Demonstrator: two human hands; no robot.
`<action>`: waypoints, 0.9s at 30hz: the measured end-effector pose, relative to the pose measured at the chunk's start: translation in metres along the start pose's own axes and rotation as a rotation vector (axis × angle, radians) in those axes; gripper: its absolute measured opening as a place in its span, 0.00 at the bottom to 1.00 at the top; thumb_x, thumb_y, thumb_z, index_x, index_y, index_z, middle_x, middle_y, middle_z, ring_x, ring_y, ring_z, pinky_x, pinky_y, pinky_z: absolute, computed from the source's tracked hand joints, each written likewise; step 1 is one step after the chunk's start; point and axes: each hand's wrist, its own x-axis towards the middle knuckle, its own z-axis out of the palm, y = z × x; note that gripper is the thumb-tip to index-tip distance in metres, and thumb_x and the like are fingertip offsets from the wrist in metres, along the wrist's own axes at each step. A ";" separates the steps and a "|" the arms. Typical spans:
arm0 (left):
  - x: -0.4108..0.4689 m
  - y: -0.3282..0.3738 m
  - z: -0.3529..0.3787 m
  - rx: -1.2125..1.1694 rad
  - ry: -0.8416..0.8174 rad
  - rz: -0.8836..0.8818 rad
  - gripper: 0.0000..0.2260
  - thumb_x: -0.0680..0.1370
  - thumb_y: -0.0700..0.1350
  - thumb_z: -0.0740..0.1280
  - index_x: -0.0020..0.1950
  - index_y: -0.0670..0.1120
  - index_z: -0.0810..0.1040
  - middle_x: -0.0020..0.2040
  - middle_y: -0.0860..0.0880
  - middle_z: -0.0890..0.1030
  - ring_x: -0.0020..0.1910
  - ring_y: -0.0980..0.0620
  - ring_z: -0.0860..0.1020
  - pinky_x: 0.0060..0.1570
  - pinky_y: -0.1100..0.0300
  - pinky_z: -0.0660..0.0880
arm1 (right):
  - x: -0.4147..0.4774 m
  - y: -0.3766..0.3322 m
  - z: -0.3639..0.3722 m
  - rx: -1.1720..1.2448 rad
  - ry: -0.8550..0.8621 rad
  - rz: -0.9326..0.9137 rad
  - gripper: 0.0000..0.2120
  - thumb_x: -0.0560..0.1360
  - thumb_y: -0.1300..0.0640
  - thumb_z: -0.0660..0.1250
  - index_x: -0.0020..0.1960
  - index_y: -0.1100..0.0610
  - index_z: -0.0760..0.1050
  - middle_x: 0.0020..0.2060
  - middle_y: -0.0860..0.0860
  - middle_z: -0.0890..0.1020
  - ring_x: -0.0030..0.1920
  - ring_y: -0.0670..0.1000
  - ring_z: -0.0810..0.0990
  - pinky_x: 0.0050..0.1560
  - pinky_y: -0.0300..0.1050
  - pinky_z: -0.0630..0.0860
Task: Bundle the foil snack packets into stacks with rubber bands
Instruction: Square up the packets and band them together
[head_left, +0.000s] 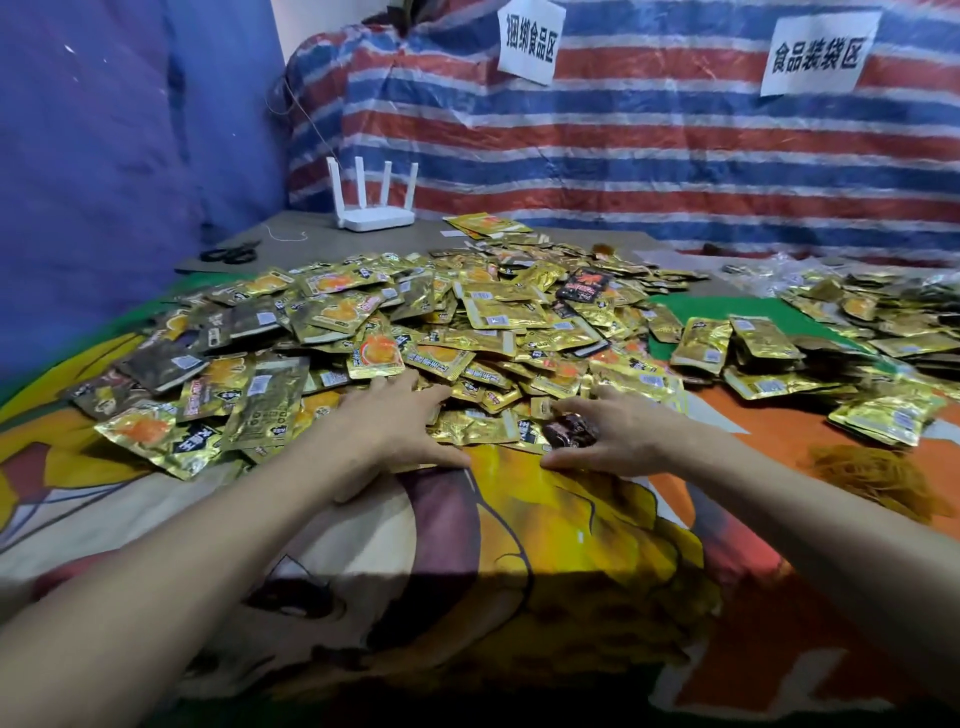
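Dark packet (570, 429) in right hand (618, 439), beside heap (493, 312)

One wide-angle camera rode on the person's head, facing forward and down over the bench (571, 545). It sat close above the heap of foil packets (467, 332), which filled mid-frame; the striped tarpaulin (675, 156) rose just behind that heap.

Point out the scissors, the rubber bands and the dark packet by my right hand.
scissors (228, 254): head view, on the black handles.
rubber bands (878, 478): head view, middle of the orange heap.
dark packet (570, 430): head view, its glossy face, pinched by the right hand (623, 436).
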 end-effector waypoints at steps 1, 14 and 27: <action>0.002 0.001 -0.004 0.038 -0.017 0.017 0.43 0.70 0.75 0.64 0.80 0.58 0.58 0.77 0.46 0.62 0.74 0.39 0.64 0.67 0.42 0.67 | 0.000 -0.002 -0.001 -0.029 0.019 -0.022 0.48 0.63 0.18 0.54 0.78 0.36 0.56 0.68 0.57 0.69 0.68 0.64 0.71 0.62 0.56 0.74; 0.008 -0.004 -0.018 0.331 -0.063 0.192 0.43 0.68 0.63 0.72 0.77 0.49 0.59 0.69 0.47 0.70 0.63 0.42 0.75 0.49 0.52 0.69 | -0.002 -0.024 -0.010 -0.034 0.034 -0.112 0.30 0.77 0.41 0.66 0.72 0.56 0.64 0.53 0.56 0.75 0.52 0.58 0.76 0.53 0.54 0.77; 0.011 0.013 -0.017 0.701 0.158 0.419 0.22 0.74 0.43 0.69 0.65 0.41 0.68 0.56 0.44 0.77 0.46 0.42 0.78 0.31 0.56 0.61 | 0.006 -0.046 -0.023 -0.344 0.173 -0.205 0.15 0.72 0.50 0.72 0.55 0.57 0.77 0.37 0.50 0.73 0.35 0.51 0.73 0.28 0.43 0.68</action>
